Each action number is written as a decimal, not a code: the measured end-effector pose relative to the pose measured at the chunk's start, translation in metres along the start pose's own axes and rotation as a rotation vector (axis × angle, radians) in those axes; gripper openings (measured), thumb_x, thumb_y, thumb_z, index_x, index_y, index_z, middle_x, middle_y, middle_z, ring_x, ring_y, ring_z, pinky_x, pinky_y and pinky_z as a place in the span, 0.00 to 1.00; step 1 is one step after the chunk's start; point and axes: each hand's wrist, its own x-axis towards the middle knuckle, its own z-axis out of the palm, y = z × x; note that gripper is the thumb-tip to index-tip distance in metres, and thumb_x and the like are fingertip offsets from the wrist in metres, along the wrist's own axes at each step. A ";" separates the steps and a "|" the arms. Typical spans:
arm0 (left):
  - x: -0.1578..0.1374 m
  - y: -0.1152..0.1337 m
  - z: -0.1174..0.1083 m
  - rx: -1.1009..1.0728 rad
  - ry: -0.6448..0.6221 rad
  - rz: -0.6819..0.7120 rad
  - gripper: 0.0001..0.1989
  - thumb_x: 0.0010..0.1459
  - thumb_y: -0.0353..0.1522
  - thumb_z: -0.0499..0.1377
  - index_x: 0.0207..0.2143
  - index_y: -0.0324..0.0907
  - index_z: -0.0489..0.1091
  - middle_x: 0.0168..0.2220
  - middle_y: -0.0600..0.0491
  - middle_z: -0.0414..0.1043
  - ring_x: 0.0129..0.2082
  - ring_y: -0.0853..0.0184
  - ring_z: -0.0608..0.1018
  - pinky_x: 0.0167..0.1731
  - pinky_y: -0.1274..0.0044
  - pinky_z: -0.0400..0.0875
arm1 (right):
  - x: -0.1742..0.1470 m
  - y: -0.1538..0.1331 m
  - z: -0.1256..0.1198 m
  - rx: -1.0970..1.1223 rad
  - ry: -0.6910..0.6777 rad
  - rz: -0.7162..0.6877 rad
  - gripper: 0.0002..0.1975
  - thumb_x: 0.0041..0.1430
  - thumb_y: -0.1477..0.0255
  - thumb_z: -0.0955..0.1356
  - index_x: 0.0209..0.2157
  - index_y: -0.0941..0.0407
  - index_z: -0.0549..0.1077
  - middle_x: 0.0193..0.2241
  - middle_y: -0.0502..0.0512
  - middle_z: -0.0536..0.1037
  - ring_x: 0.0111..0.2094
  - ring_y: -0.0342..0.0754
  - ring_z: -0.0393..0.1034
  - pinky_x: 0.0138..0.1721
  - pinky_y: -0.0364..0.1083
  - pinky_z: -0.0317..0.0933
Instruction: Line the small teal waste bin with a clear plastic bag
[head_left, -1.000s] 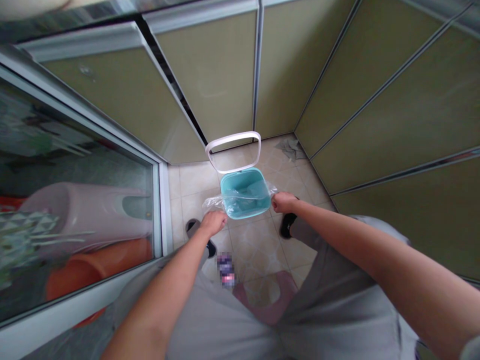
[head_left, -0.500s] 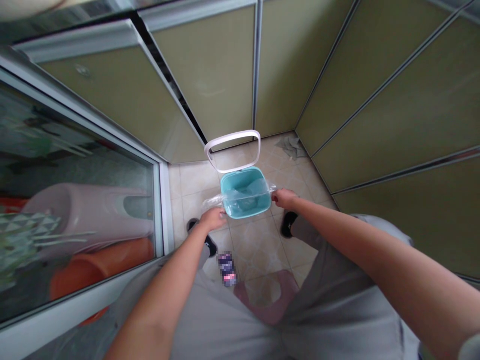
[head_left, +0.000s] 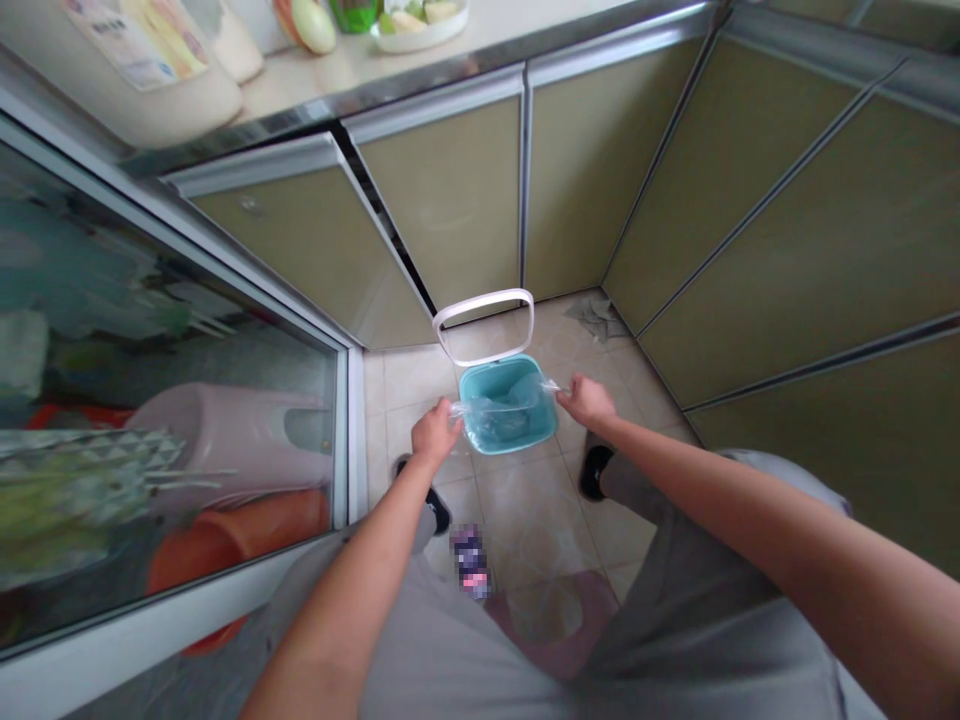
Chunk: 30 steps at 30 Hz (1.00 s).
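Note:
A clear plastic bag [head_left: 499,405] stretches across the mouth of a teal trash bin [head_left: 510,440] on the floor. Its left end is pinched in my left hand [head_left: 436,432], just outside the bin's left rim. My right hand [head_left: 589,402] grips the other end beside the right rim, fingers closed. Behind the bin, a white rim frame [head_left: 486,360] stands tilted up, open in its middle. How much of the bag hangs inside the bin is hard to make out.
Beige cabinets [head_left: 450,170] enclose the far and right sides. A glass door [head_left: 341,430] stands at left, with an orange bucket [head_left: 277,520] behind it. A grey rag [head_left: 598,318] lies in the corner. A plate of food [head_left: 420,28] rests on the counter.
Both hands have risen a little from the bin's sides, drawing the bag's ends up and tauter across the opening. The view has tilted up, bringing the countertop into sight.

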 end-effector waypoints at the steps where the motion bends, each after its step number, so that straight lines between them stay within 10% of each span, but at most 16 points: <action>1: -0.001 0.001 0.000 0.019 -0.003 0.021 0.19 0.65 0.42 0.59 0.55 0.47 0.69 0.45 0.46 0.80 0.41 0.58 0.81 0.37 0.74 0.68 | -0.005 -0.004 -0.002 -0.018 0.020 0.005 0.22 0.66 0.54 0.65 0.51 0.55 0.73 0.39 0.63 0.82 0.40 0.56 0.78 0.34 0.45 0.63; 10: 0.020 -0.012 0.011 0.082 -0.054 0.073 0.16 0.70 0.40 0.51 0.49 0.49 0.77 0.49 0.47 0.79 0.44 0.57 0.80 0.39 0.72 0.68 | -0.024 -0.016 -0.001 -0.184 -0.045 -0.245 0.23 0.73 0.58 0.58 0.66 0.44 0.63 0.46 0.61 0.83 0.43 0.57 0.79 0.40 0.48 0.63; 30: 0.127 -0.017 0.058 -0.234 -0.129 -0.071 0.11 0.67 0.33 0.51 0.39 0.46 0.75 0.39 0.53 0.79 0.37 0.67 0.76 0.36 0.78 0.65 | 0.090 -0.008 0.037 0.119 -0.071 -0.152 0.22 0.71 0.59 0.60 0.44 0.55 0.81 0.44 0.58 0.83 0.43 0.49 0.75 0.38 0.41 0.61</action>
